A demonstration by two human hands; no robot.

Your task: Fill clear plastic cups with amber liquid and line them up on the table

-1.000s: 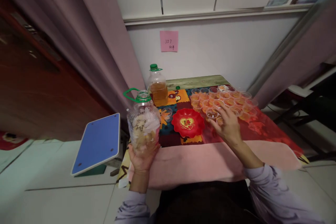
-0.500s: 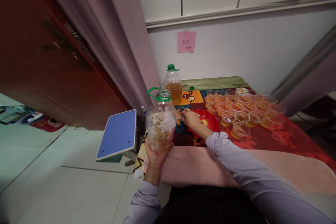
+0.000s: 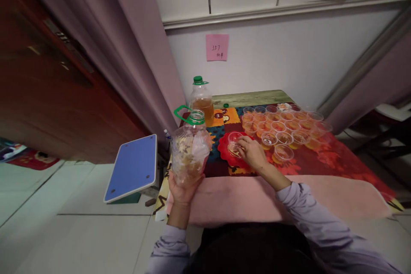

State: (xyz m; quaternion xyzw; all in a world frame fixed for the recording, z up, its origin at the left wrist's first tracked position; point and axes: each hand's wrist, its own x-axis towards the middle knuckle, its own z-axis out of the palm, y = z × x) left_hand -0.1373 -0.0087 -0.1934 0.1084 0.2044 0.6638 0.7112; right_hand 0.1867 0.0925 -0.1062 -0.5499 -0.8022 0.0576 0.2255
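Observation:
My left hand [image 3: 183, 190] is wrapped round the lower part of a clear plastic jug [image 3: 190, 158] with a green handle ring. The jug's mouth is uncapped, and crinkled reflections make its contents hard to tell. Over a red scalloped plate [image 3: 224, 154], my right hand [image 3: 252, 152] pinches a clear plastic cup [image 3: 235, 138]. The cup looks empty. Behind the held jug, a second jug [image 3: 203, 105] with a green cap stands partly full of amber liquid. To the right are rows of clear cups [image 3: 284, 138] holding amber liquid.
A loose green cap [image 3: 226, 105] lies near the table's back edge. A pink cloth [image 3: 257, 197] runs along the front of the patterned tablecloth. Left of the table is a blue-topped board [image 3: 133, 167]. Behind it rises a wall with a pink note [image 3: 217, 47].
My right hand has moved the clear cup rightward, from beside the jug to over the red plate. The left hand keeps its hold on the jug. The whole view has shifted slightly.

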